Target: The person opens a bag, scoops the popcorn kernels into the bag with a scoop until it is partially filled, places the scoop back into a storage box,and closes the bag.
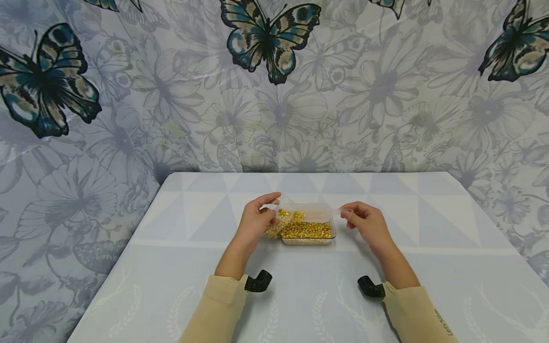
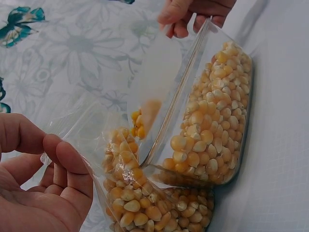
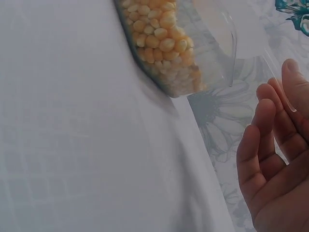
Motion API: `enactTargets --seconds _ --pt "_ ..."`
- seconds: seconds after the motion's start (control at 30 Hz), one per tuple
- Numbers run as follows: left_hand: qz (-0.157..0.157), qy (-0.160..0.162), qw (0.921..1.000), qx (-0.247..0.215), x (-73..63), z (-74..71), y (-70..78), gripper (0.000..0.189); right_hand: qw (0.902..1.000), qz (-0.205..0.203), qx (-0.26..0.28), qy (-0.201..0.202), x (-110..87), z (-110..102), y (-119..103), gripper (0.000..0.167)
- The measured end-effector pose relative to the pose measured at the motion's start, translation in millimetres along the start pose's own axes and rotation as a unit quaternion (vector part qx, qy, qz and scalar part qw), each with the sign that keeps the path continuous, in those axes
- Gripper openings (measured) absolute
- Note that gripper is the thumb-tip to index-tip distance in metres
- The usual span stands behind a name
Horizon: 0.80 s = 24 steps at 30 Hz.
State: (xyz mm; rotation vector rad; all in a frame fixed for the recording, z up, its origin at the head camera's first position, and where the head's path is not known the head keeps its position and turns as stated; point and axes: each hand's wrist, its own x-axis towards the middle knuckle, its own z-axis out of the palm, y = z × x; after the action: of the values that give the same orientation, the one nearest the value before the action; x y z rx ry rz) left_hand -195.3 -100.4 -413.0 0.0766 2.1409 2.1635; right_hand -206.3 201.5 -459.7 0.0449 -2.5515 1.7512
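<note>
My left hand pinches the upper edge of a clear plastic bag of corn kernels, left of a clear rectangular container. Its mouth leans toward the container's left end. Yellow kernels fill much of the container. My right hand, at the container's right, pinches the thin clear end of a translucent whitish plastic piece, like a scoop. This piece spans the container's far side, with a few kernels at its left end by the bag mouth. Thumb and fingertips meet on that end in the right wrist view.
The container stands on a white and pale blue patterned table. Behind its far edge hangs a floral cloth with butterflies. Black wrist mounts stick out inward from both beige sleeves.
</note>
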Motion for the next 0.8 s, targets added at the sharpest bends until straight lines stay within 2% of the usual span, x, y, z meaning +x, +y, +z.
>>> enactTargets --seconds 0.23,0.8 --pt "0.002 -0.001 1.0000 0.001 0.0 -0.6 -1.0 0.053 0.9997 0.006 0.006 0.022 0.5 -3.4 -3.9 0.040" --pt "0.002 -0.001 1.0000 0.004 0.5 -0.3 -1.0 0.054 0.9958 -0.021 0.051 0.073 -4.9 -7.4 -17.4 0.034"
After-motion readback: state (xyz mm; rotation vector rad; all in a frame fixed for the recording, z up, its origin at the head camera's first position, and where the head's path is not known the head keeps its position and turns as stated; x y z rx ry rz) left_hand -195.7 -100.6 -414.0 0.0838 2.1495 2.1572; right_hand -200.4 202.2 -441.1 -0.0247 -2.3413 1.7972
